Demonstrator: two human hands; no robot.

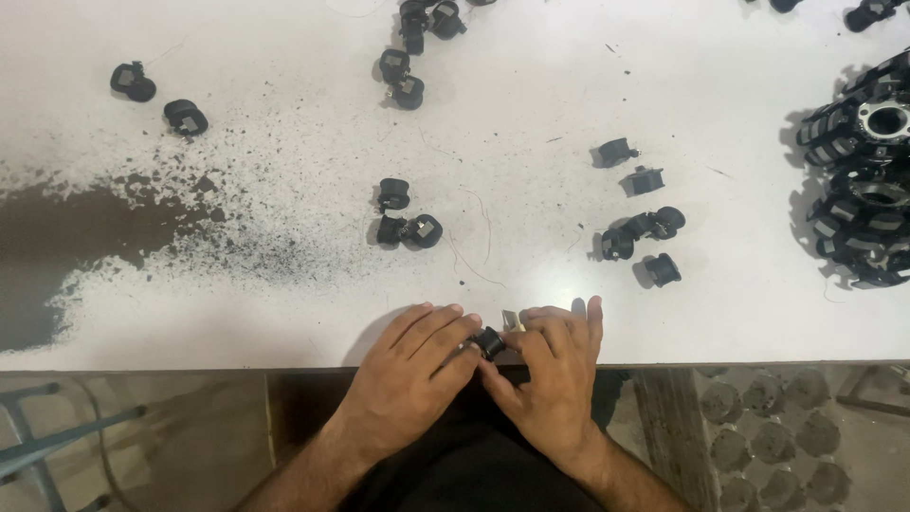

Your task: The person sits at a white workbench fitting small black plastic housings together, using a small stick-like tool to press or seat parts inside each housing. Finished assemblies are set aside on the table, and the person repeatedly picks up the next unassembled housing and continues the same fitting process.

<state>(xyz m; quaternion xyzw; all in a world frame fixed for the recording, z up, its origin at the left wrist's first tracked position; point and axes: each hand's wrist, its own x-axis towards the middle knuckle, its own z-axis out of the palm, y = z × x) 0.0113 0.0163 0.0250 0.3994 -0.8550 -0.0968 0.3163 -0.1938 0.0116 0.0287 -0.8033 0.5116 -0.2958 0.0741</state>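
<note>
Head view: a white desk [664, 76], its near edge running across the lower part of the picture, with a worn dark patch [66, 246] at its left edge. At the middle of the near edge, the left hand [412, 370] and the right hand [550, 374] meet, fingers curled inward, both pinching one small black part [490, 341] that sits between their fingertips, directly over the desk's edge. A small pale metal piece [513, 320] shows just beyond the right hand's fingers, touching or nearly touching the black part; which cannot be told. Loose stock on the desk, all small black parts of like kind: a group of three [406, 216] near the centre, beyond the hands; a group of five [640, 223] to the right of centre; a pair [156, 98] toward the far left; a cluster [417, 43] at the far edge, middle. At the right edge, a stack of larger black ring-shaped assemblies [867, 171] with a metal hub. Thin wire scraps [479, 242] lie between the groups. Below the desk edge, dark clothing [474, 465] covers the person's lap.
</note>
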